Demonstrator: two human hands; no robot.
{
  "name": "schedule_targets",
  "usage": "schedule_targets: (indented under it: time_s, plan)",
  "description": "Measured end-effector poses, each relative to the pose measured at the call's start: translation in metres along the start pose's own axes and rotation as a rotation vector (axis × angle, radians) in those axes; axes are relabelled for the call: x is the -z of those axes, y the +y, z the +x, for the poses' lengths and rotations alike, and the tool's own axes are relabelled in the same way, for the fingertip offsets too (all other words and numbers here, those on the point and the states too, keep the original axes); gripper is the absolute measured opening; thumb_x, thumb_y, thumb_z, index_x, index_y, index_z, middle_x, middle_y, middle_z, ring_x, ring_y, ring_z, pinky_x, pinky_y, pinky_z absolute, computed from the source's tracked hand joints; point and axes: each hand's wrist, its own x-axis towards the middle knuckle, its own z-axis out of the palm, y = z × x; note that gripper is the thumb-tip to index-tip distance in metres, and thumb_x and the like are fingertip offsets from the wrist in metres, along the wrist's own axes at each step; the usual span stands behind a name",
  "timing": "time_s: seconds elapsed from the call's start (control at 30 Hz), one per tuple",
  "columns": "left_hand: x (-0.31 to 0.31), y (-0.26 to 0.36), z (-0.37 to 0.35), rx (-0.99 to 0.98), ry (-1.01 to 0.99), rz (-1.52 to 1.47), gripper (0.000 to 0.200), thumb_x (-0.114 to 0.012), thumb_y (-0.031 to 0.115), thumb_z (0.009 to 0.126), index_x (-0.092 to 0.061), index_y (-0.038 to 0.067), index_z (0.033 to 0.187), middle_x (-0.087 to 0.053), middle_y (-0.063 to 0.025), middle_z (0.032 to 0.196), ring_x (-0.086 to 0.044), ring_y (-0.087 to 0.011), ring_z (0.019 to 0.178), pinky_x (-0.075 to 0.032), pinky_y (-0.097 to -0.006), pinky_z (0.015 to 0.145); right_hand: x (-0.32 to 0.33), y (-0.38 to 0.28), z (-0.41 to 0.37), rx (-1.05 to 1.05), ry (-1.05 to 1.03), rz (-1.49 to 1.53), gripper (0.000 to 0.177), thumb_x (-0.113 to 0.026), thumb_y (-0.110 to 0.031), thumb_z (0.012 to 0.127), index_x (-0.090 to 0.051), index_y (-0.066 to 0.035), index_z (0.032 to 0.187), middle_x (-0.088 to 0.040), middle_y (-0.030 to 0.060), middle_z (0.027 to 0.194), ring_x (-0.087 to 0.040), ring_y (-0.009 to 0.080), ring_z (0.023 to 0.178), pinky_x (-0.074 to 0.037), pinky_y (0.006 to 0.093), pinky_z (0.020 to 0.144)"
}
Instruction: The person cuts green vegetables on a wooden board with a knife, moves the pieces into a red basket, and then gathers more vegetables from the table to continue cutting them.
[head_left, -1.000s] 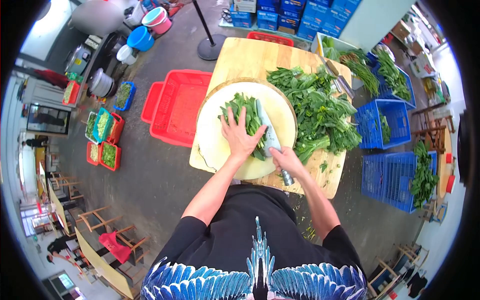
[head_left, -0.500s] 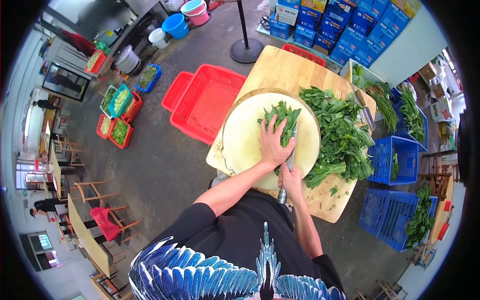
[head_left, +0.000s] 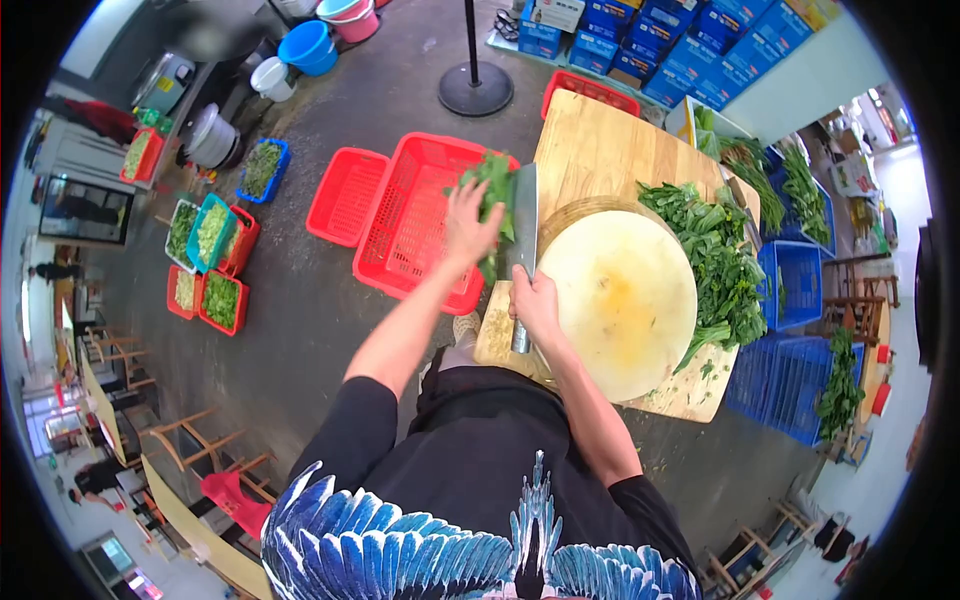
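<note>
Pinching the cut greens against the flat of the cleaver, my left hand hovered over the red basket, fingers closed on the leaves. My right hand gripped the cleaver's handle. Just beside it lay the round chopping board, with a pile of whole greens on the wooden surface.

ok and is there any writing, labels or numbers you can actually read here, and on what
No text can be read in this view.
Stacked blue cardboard boxes: pale label patches, too small to read.
White carton beside them: print blurred.
Steel cleaver in the right hand: no legible mark.
Black shirt with blue feather print: no words.
</note>
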Motion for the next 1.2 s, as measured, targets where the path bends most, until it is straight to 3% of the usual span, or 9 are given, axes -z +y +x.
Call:
schedule_targets:
  time_s: [0.1, 0.3, 0.43, 0.53, 0.63, 0.83, 0.9, 1.07, 1.2]
  plan:
    - [0.031, -0.11, 0.0, 0.38, -0.154, -0.139, 0.051, -0.071, 0.043, 0.103, -0.076, 0.002, 0.133, -0.077, -0.0258, 0.129, -0.073, -0.0412, 0.125, -0.055, -0.0494, 0.11, -0.012, 0.004, -0.013, -0.012, 0.111, 0.014, 0.035, -0.061, -0.029, 0.115, -0.057, -0.007, 0.087, -0.055, -0.0019, 0.064, -0.053, 0.0097, 0.05, -0.042, 0.0301, 0.047]
    - [0.06, -0.271, -0.14, 0.688, -0.254, -0.037, 0.041, -0.072, 0.039, 0.103, -0.081, 0.001, 0.117, -0.083, -0.0171, 0.101, -0.08, -0.0312, 0.094, -0.06, -0.0443, 0.086, 0.044, -0.002, -0.077, -0.064, 0.281, -0.022, 0.032, -0.061, -0.027, 0.115, -0.058, -0.008, 0.09, -0.05, -0.0032, 0.062, -0.052, 0.0098, 0.05, -0.043, 0.0298, 0.048]
    - [0.079, -0.244, -0.229, 0.995, -0.369, -0.303, 0.033, -0.077, 0.029, 0.104, -0.081, 0.0, 0.119, -0.076, -0.0008, 0.091, -0.065, -0.0084, 0.082, -0.054, -0.0287, 0.076, 0.065, 0.014, -0.132, -0.109, 0.481, 0.123, 0.035, -0.062, -0.028, 0.116, -0.057, -0.009, 0.087, -0.052, -0.0006, 0.064, -0.053, 0.0117, 0.05, -0.044, 0.0306, 0.046]
    - [0.092, -0.189, -0.248, 1.115, -0.301, -0.457, 0.033, -0.074, 0.024, 0.108, -0.077, -0.001, 0.129, -0.078, -0.0023, 0.105, -0.067, -0.0097, 0.091, -0.055, -0.028, 0.083, 0.079, 0.033, -0.16, -0.108, 0.583, 0.238, 0.034, -0.063, -0.028, 0.116, -0.058, -0.008, 0.088, -0.052, 0.0007, 0.064, -0.052, 0.0131, 0.049, -0.044, 0.0316, 0.046]
    - [0.094, -0.132, -0.232, 1.029, -0.293, -0.54, 0.036, -0.071, 0.026, 0.111, -0.073, 0.004, 0.14, -0.07, 0.0062, 0.098, -0.056, -0.0045, 0.076, -0.046, -0.0251, 0.067, 0.084, 0.037, -0.171, -0.115, 0.622, 0.379, 0.034, -0.064, -0.027, 0.115, -0.058, -0.009, 0.088, -0.051, 0.0005, 0.064, -0.051, 0.0139, 0.048, -0.043, 0.0324, 0.047]
    - [0.079, -0.02, -0.161, 0.637, -0.346, -0.727, 0.034, -0.066, 0.017, 0.114, -0.068, -0.001, 0.142, -0.073, -0.0076, 0.135, -0.066, -0.0151, 0.124, -0.051, -0.0326, 0.111, 0.11, 0.054, -0.166, -0.141, 0.502, 0.396, 0.027, -0.07, -0.026, 0.112, -0.062, -0.008, 0.094, -0.057, 0.0005, 0.066, -0.055, 0.0132, 0.05, -0.044, 0.0312, 0.047]
    - [0.07, 0.004, -0.147, 0.483, -0.372, -0.785, 0.036, -0.068, 0.016, 0.112, -0.066, -0.003, 0.143, -0.075, -0.0131, 0.135, -0.07, -0.0211, 0.126, -0.053, -0.0353, 0.112, 0.119, 0.051, -0.17, -0.172, 0.387, 0.266, 0.028, -0.07, -0.025, 0.112, -0.063, -0.008, 0.091, -0.059, 0.0003, 0.067, -0.055, 0.0114, 0.05, -0.044, 0.0298, 0.047]
    - [0.045, 0.101, -0.144, -0.127, -0.305, -0.166, 0.054, -0.076, 0.023, 0.103, -0.061, -0.003, 0.149, -0.062, -0.0267, 0.151, -0.058, -0.0428, 0.143, -0.045, -0.0498, 0.122, 0.157, 0.074, -0.189, -0.101, 0.217, 0.151, 0.029, -0.067, -0.025, 0.112, -0.066, -0.005, 0.091, -0.058, -0.002, 0.068, -0.053, 0.0089, 0.052, -0.045, 0.0285, 0.05]
    - [-0.003, 0.153, -0.187, -0.331, -0.357, 0.146, 0.065, -0.077, 0.034, 0.102, -0.058, 0.0, 0.154, -0.041, -0.0251, 0.172, -0.03, -0.0564, 0.159, -0.026, -0.0634, 0.131, 0.211, 0.097, -0.225, -0.078, 0.337, 0.218, 0.031, -0.065, -0.022, 0.113, -0.063, -0.005, 0.086, -0.057, -0.002, 0.067, -0.052, 0.0087, 0.052, -0.044, 0.0288, 0.051]
